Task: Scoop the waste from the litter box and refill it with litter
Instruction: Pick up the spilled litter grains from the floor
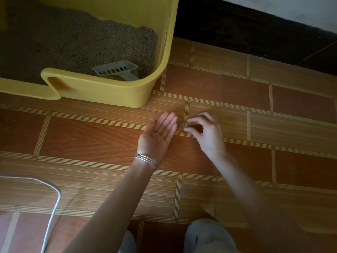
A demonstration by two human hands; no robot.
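A yellow litter box (113,92) stands on the floor at the upper left, holding grey-brown litter (73,42). A grey slotted scoop (116,70) lies in its near right corner. In front of the box, my left hand (158,134) lies palm up on the floor with straight fingers and a few litter grains on the palm. My right hand (204,130) hovers just right of it, fingers curled, pinching a small clump of spilled litter grains (184,124) at the fingertips.
The floor is brown vinyl (255,125) with striped tile lines. A dark skirting and wall (255,24) run along the upper right. A white cable (54,198) loops at the lower left. My knees in light trousers (209,236) are at the bottom.
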